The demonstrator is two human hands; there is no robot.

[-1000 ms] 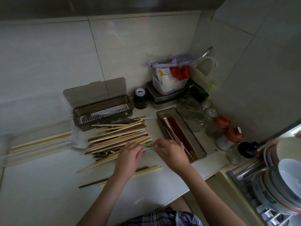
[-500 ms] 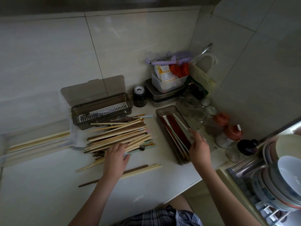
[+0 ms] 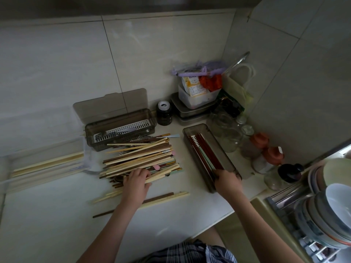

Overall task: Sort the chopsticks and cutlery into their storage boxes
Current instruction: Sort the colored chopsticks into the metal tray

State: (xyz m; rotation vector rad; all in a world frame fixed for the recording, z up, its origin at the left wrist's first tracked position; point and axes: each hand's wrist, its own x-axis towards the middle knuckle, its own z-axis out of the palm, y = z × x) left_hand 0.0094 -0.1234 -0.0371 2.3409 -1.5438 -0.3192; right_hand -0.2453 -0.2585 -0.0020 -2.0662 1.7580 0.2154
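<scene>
**Mid-sort: chopsticks going into the right-hand box**

Head view, the only one.

- Left hand (image 3: 135, 180) lies on the near edge of the mixed pile (image 3: 139, 158) on the counter (image 3: 47, 224). Fingers curl down over several pale sticks; looks like it is steadying or picking through them, but I cannot tell whether any one stick is pinched.
- Right hand (image 3: 227, 182) sits at the near end of the long brown box (image 3: 193, 130), fingers bent over its rim and the stick ends. Probably seating or squaring sticks inside. Whether it grips anything is hidden by the back of the hand.
- Long brown box: open, set lengthwise away from the person, just right of the pile, a short reach for drop-offs. Holds red-brown chopsticks (image 3: 207, 152) with a pale greenish one beside them, on a slotted white insert.
- Lidded box (image 3: 121, 134): behind the pile, lid tipped up against the wall tiles. White perforated tray inside, with what looks like metal cutlery at its left end; too dim to name pieces.
- Clear tray (image 3: 45, 166) at far left: pale long chopsticks lying parallel.
- Loose pair (image 3: 163, 199) lies nearer the counter edge, apart from the pile.

Judgement: early to middle; most of the pile remains unsorted.
</scene>
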